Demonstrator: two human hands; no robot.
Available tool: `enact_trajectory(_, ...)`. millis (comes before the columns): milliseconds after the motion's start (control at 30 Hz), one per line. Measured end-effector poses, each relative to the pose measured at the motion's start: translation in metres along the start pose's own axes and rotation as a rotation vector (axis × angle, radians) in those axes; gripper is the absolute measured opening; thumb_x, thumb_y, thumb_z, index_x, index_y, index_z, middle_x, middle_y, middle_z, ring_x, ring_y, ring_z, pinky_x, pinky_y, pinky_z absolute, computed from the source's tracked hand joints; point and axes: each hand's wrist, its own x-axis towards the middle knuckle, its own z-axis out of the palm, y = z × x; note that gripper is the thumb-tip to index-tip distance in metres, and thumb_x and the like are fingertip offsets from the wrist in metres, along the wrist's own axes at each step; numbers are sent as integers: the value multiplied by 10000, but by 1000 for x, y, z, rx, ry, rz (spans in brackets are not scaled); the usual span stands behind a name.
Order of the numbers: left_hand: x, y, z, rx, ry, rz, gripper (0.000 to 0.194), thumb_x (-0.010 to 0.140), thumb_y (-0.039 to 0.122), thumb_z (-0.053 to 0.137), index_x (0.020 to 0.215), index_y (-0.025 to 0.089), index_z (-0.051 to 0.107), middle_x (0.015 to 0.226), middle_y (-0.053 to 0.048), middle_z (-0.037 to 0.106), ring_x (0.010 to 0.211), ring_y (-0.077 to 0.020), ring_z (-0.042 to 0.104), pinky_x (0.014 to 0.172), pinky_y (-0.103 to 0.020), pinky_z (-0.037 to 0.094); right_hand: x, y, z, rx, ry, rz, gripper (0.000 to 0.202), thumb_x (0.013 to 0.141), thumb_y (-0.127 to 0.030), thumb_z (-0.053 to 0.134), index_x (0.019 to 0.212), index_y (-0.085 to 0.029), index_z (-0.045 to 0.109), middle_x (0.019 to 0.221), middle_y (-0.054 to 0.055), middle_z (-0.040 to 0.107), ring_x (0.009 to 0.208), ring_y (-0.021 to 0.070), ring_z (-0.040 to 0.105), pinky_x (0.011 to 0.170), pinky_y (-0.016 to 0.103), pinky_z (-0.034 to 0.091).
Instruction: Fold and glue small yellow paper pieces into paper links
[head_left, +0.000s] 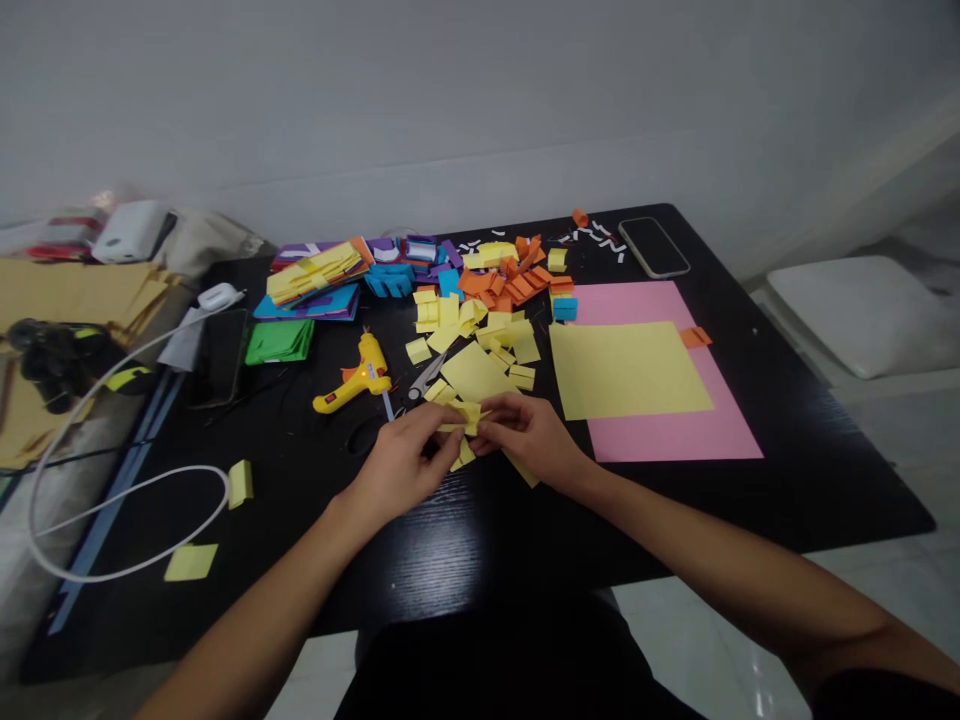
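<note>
Near the middle of the black table, a small folded yellow paper piece (469, 414) is pinched between my two hands. My left hand (409, 455) grips its left side, fingers closed. Opposite it, my right hand (534, 436) holds the right side between thumb and fingers. Just beyond lie a larger yellow paper sheet (478, 374) and several loose folded yellow pieces (450, 312). Scissors (427, 376) rest left of the sheet, their handles partly behind my left hand. A yellow glue gun (358, 377) lies farther left.
Orange folded pieces (517, 285) are heaped at the back. Right of my hands, a yellow sheet (634, 370) overlaps a pink sheet (675, 440). Phones lie at back right (654, 247) and left (219, 358). Green paper (279, 342) and a white cable (225, 480) are on the left.
</note>
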Motion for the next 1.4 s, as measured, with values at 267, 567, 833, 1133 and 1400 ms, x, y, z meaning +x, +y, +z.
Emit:
enact_trajectory(267,0,-1,-3,32,0,-49,94,927,178,623,996,190,686,869,-16,762,689,-138,711,632,-226,564,-1,0,1,-43,23,-44,294,728,-301,829,938,-179,663,715,0,752,647,178,771,711,338,663)
enact_trajectory(567,0,-2,-1,19,-11,-14,108,922,168,634,1012,185,692,885,-26,765,732,-145,720,669,-235,575,-3,3,2,-50,26,-67,397,657,-332,900,933,-184,656,784,16,766,703,200,780,769,365,656)
enact_trajectory(833,-1,-2,2,44,-26,21,124,940,152,618,1043,183,680,863,-26,729,756,-149,703,694,-244,574,-7,0,3,-99,6,-72,427,687,-286,874,1051,-191,671,708,-18,750,675,196,766,730,350,637)
enact_trajectory(1133,-2,-4,3,100,-55,105,110,975,129,586,1053,177,649,889,-40,708,803,-157,692,733,-266,571,-4,4,0,-140,-2,-101,398,718,-256,849,1087,-197,711,725,-14,755,674,182,758,736,342,625)
enact_trajectory(1400,-1,-2,0,19,-25,107,115,986,132,586,1050,171,673,911,-51,718,822,-152,690,754,-270,569,-2,0,-1,-46,-41,-38,451,722,-282,860,1135,-196,699,738,1,774,731,205,787,779,382,656)
